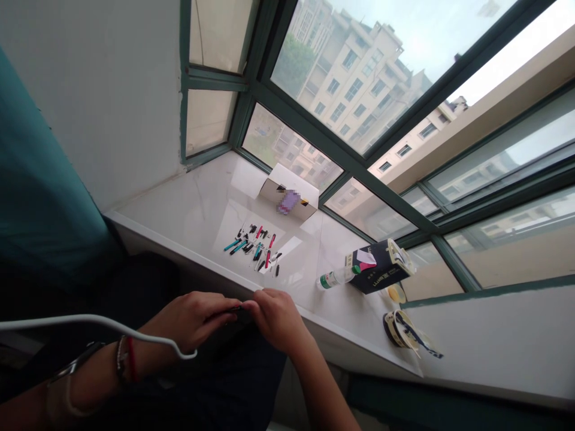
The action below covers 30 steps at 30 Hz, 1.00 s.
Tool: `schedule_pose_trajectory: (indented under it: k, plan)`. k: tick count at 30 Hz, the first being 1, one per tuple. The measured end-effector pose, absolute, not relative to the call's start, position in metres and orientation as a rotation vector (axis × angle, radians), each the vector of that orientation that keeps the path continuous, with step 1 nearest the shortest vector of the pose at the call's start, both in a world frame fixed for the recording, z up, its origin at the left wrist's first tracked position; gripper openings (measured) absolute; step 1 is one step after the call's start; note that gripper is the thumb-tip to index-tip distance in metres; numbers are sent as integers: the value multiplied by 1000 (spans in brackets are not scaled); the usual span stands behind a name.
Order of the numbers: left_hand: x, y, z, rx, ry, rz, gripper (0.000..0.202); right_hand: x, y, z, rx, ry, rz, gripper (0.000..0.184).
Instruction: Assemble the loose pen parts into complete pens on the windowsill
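My left hand (191, 320) and my right hand (276, 317) meet in front of me, below the sill's edge. Both pinch a thin dark pen-like object (234, 309) between their fingertips, one at each end. Farther away, on the white window sill (188, 209), lies a group of several pens and pen parts (256, 245), in teal, red, pink and black. Some rest on a white sheet. Neither hand touches that group.
A white cardboard box (290, 194) stands against the window. To the right lie a clear bottle (335, 278) on its side, a dark box (377, 266) and tape rolls (402, 329). A white cable (112, 326) crosses my left wrist. A teal curtain (40, 197) hangs left.
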<state>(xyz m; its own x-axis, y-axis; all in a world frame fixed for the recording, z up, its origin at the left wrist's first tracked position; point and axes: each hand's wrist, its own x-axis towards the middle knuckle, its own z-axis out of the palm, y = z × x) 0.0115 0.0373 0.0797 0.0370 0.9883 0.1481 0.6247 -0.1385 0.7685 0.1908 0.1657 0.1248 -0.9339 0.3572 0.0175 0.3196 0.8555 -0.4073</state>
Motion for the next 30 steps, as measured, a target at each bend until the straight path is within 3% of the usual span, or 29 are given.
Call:
schedule_pose_trajectory:
  k: [6,12,19,26,30]
  plan:
    - [12,37,76,1762,1655,942,32,194,163,134,-493,-2951,720,14]
    - [13,34,72,1745,1647,915,31,196,159,114,-519,-2934,691,32]
    - [15,30,71,1654,1561,964,33,197,151,117,-508,-2845,822,15]
    - [19,28,74,1607,1506,985,34,200,151,100,-522,-2827,812,37]
    - [20,27,78,1550,1459,977,36,202,149,103,-528,-2781,832,32]
